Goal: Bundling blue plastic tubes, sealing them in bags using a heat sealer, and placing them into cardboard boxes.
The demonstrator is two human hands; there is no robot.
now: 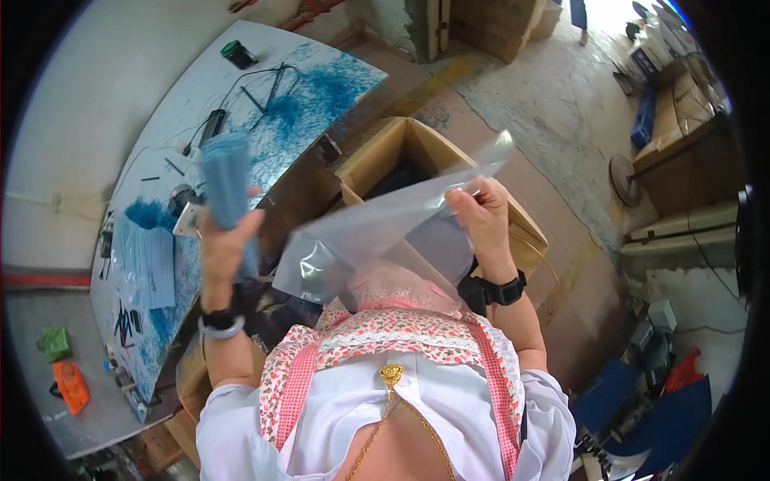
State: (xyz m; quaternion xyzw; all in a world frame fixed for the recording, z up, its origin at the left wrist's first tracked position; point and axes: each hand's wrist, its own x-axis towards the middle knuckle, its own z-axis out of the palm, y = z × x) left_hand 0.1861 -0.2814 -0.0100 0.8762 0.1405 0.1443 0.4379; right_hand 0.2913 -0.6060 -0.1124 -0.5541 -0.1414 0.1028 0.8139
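My left hand (223,255) is raised over the table's right edge, closed round a bundle of thin blue strips (226,172). The bundle stands upright and is smeared by motion, so its exact kind does not show. My right hand (486,218) pinches the edge of a clear plastic bag (377,228) between thumb and fingers. The bag stretches out to the left in front of my apron, apart from the bundle. Partly behind the bag stands an open cardboard box (441,152) with something dark inside.
On the white table (180,80) lie blue scraps (317,84), a stack of pale blue strips (148,260), a dark green jar (238,54) and cables. An orange tool (72,387) and a green block (54,343) rest on a grey surface. A wooden bench (682,160) stands at right.
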